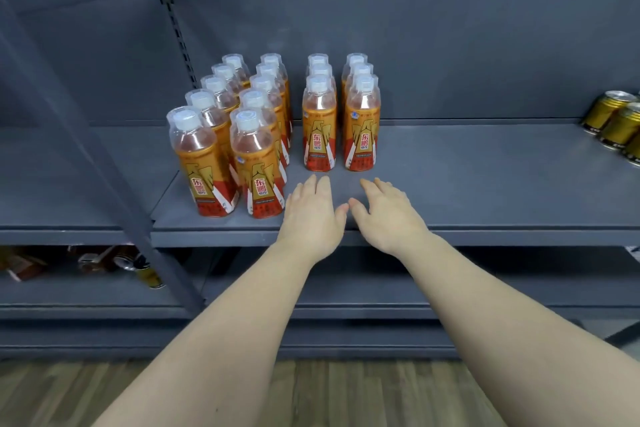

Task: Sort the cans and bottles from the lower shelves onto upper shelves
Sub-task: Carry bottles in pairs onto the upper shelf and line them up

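Both of a person's bare hands hover empty, palms down and fingers loosely spread, over the front of a dark grey metal shelf, the left hand and right hand almost touching at the thumbs. Just beyond the fingertips stand four tidy rows of orange energy-drink bottles: clear plastic shoulders, domed transparent overcaps on white lids, glossy orange-and-red labels. Two longer rows run forward and left of the left hand; two shorter rows stand straight ahead. Well to the right of the right hand, gold cans cluster at the shelf's edge. Below and left of the hands, a lower shelf holds a blurred jumble of cans and bottles, suggesting the sorting is well along but unfinished.
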